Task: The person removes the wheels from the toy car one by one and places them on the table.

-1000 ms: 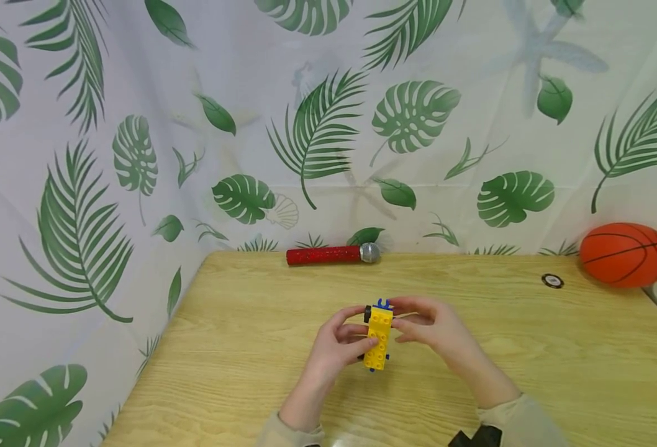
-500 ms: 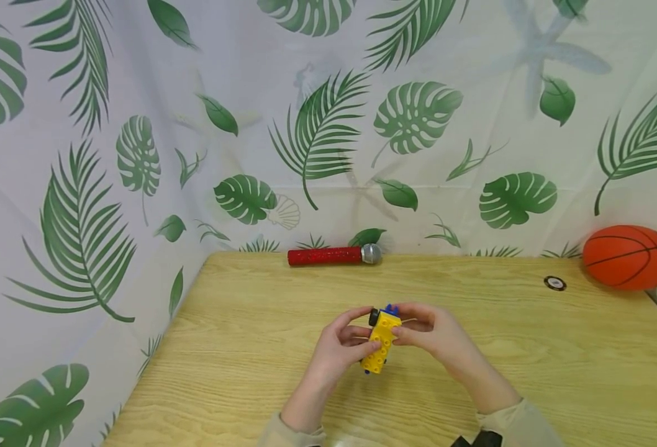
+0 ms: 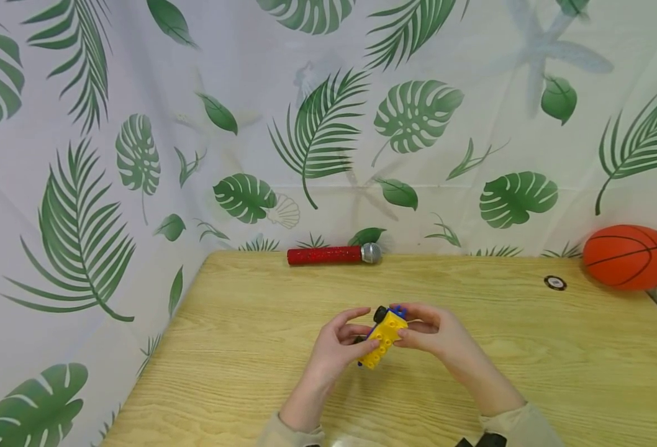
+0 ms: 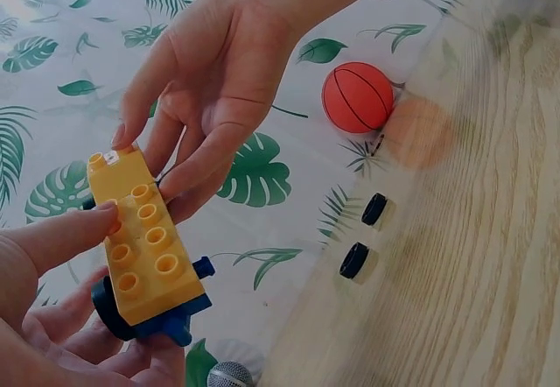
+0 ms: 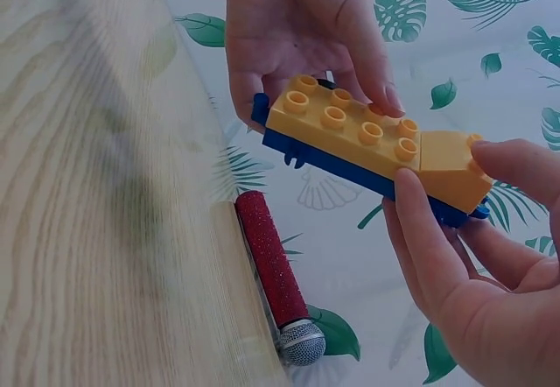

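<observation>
A toy brick car (image 3: 384,338), yellow studded on top with a blue base, is held between both hands above the table. My left hand (image 3: 336,351) grips its rear part, with the thumb on the studs. At the sloped front end, my right hand (image 3: 434,329) pinches the car between thumb and fingers. Black wheels sit along one side; one wheel (image 4: 109,308) shows in the left wrist view. On the other side a bare blue peg (image 4: 203,267) sticks out. In the right wrist view the blue base (image 5: 350,175) shows under the yellow bricks.
A red microphone (image 3: 325,255) with a silver head lies at the back edge of the wooden table (image 3: 239,372). An orange basketball (image 3: 630,257) sits at the back right, near a small black disc (image 3: 554,283) with a white middle. A leaf-patterned curtain (image 3: 418,205) hangs behind.
The toy car has turned clockwise in the hands, its front end swinging to the right. The right fingers have come to grip that front end. The left hand has hardly moved.
</observation>
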Demonstrator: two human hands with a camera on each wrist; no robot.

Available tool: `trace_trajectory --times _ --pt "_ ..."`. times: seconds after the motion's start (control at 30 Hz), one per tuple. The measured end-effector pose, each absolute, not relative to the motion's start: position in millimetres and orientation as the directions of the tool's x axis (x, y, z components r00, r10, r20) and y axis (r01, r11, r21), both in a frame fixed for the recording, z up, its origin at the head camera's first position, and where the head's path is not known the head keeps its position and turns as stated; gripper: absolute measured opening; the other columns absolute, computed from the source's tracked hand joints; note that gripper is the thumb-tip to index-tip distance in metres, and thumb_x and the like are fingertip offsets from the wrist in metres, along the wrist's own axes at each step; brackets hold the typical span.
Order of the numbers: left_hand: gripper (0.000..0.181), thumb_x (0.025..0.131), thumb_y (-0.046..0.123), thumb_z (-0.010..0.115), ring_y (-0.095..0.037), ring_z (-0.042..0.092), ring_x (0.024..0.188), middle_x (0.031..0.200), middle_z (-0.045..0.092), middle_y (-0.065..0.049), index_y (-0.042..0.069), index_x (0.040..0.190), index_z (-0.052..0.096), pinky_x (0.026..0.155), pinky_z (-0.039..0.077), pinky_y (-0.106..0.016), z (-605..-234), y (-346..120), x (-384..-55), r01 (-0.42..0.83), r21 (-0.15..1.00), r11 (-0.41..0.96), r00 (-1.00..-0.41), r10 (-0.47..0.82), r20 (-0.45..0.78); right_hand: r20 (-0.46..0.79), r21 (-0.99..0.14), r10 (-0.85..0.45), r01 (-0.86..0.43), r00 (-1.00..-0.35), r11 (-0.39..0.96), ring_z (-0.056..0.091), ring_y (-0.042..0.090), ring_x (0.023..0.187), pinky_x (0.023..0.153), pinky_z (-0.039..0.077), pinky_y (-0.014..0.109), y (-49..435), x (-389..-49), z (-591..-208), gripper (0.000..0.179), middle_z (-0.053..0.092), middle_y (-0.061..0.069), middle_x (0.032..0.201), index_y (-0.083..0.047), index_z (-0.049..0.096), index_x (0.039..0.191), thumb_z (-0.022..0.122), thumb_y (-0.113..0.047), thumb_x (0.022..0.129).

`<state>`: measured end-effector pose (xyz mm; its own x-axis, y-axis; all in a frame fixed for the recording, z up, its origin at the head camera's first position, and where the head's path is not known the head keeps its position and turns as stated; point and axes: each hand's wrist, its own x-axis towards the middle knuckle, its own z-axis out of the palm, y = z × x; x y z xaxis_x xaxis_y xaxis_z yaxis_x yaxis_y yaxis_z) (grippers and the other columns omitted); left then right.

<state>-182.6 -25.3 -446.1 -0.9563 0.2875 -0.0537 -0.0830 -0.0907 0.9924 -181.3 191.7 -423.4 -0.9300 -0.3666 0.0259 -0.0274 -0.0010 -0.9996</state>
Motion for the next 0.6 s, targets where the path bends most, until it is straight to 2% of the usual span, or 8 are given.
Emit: trace_trajectory --times 0.23,0.4,0.6 --pt "0.053 0.087 0.003 0.074 -0.015 0.065 0.092 0.106 0.070 -0.010 0.006 0.137 0.056 0.078 0.056 -0.024 -446.0 -26.2 -183.4 -0.079 0.994 -0.078 -0.959 0.279 -0.054 0.032 -0.999 -0.388 -0.037 -0.921 0.004 0.069 0.012 0.101 0.088 0.059 0.032 193.0 -183.1 -426.7 0.053 0.065 0.002 0.113 0.015 0.045 0.137 0.066 -0.007 0.094" --pt "0.053 0.085 0.003 0.076 -0.014 0.062 0.089 0.107 0.067 -0.011 0.007 0.135 0.058 0.078 0.056 -0.024 -443.7 -25.4 -183.7 -0.077 0.994 -0.073 -0.967 0.248 -0.057 0.012 -0.999 -0.388 -0.030 -0.922 0.039 0.068 0.012 0.104 0.090 0.057 0.028 193.0 -182.9 -425.4 0.051 0.062 0.004 0.118 0.010 0.046 0.135 0.067 -0.010 0.094" --pt "0.050 0.083 0.002 0.078 -0.013 0.060 0.086 0.103 0.066 -0.009 0.004 0.130 0.060 0.073 0.054 -0.022 -443.1 -25.2 -183.6 -0.082 0.994 -0.071 -0.977 0.202 -0.066 0.000 -1.000 -0.400 -0.012 -0.916 0.028 0.067 0.010 0.106 0.092 0.056 0.028 193.5 -182.6 -423.9 0.052 0.059 0.007 0.121 0.012 0.042 0.135 0.067 -0.007 0.094"
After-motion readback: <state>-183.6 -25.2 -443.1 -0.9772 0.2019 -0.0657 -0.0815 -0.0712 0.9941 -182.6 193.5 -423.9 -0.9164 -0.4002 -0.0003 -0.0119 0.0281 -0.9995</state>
